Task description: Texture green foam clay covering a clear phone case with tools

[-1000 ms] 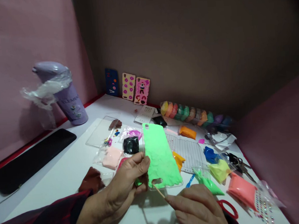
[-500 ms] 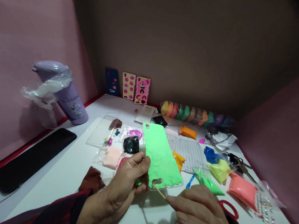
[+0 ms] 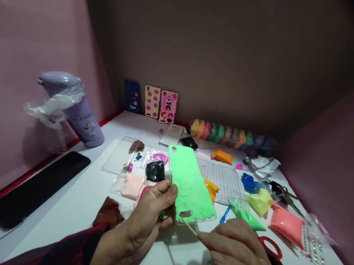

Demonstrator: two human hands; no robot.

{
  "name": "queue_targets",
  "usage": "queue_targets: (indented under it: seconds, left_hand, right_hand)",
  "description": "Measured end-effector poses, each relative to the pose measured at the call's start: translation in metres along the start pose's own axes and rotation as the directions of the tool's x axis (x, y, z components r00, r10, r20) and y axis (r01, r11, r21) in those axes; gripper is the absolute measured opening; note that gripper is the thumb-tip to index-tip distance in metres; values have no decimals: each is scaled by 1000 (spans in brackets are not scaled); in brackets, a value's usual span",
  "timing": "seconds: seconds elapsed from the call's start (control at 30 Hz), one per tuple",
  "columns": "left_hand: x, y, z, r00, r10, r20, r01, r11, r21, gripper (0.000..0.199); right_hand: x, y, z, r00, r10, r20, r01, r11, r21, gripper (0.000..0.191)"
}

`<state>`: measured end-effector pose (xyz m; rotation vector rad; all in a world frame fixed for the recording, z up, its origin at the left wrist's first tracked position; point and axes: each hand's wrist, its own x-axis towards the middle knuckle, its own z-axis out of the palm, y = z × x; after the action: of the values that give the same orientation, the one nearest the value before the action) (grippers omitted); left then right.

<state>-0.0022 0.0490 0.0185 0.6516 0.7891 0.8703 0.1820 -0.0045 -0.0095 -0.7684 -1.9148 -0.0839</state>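
A clear phone case covered in bright green clay [image 3: 189, 184] is tilted up above the table, with an oval hole near its bottom edge and a small one at its top left. My left hand [image 3: 153, 209] grips its lower left edge, thumb on the front. Between the fingertips of my right hand [image 3: 235, 247] is a thin wooden stick [image 3: 189, 227]. The stick's tip touches the green clay at the left end of the oval hole.
Clay packets, including black [image 3: 155, 171], brown [image 3: 108, 212] and coral [image 3: 288, 225], surround the hands on the white table. A purple tumbler [image 3: 85, 118] stands back left. Three decorated cases [image 3: 153, 102] lean on the wall. Red scissor handle [image 3: 270, 247] lies at right.
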Motion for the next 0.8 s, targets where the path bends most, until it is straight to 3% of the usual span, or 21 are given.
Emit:
queue_targets:
  seconds: [0.1, 0.2, 0.27, 0.33, 0.4, 0.43, 0.53, 0.63, 0.7, 0.8]
  left_hand:
    - [3, -2, -2, 1000, 12, 9, -12, 1000, 3, 36]
    - [5, -3, -4, 1000, 24, 0, -24, 1000, 16, 31]
    - [6, -3, -6, 999, 35, -4, -35, 999, 25, 28]
    - [7, -3, -9, 998, 55, 0, -55, 998, 30, 27]
    - [9, -2, -11, 996, 89, 8, -90, 996, 29, 24]
    - [9, -1, -12, 994, 113, 10, -113, 993, 30, 23]
    - [10, 3, -13, 981, 192, 28, -193, 980, 42, 22]
    - [10, 5, -13, 966, 256, 44, -258, 965, 52, 23]
    - [9, 7, -13, 962, 271, 44, -273, 961, 49, 23]
    - [5, 9, -11, 967, 253, 39, -254, 966, 37, 26]
  right_hand:
    - [-5, 0, 3, 994, 41, -106, -28, 993, 113, 16]
    - [-4, -5, 11, 937, 256, -238, -200, 951, 235, 15]
    - [0, -8, 16, 810, 478, -339, -392, 872, 294, 14]
    - [5, -9, 18, 635, 700, -326, -602, 714, 358, 17]
    - [11, -7, 14, 484, 833, -269, -705, 553, 443, 28]
    - [15, -5, 10, 442, 863, -245, -710, 503, 492, 34]
    - [27, 4, 0, 398, 899, -180, -697, 424, 578, 38]
    - [34, 20, -6, 415, 899, -138, -706, 414, 575, 36]
    - [34, 35, -7, 440, 895, -69, -770, 416, 484, 35]
    - [31, 51, -5, 425, 902, 74, -896, 408, 174, 42]
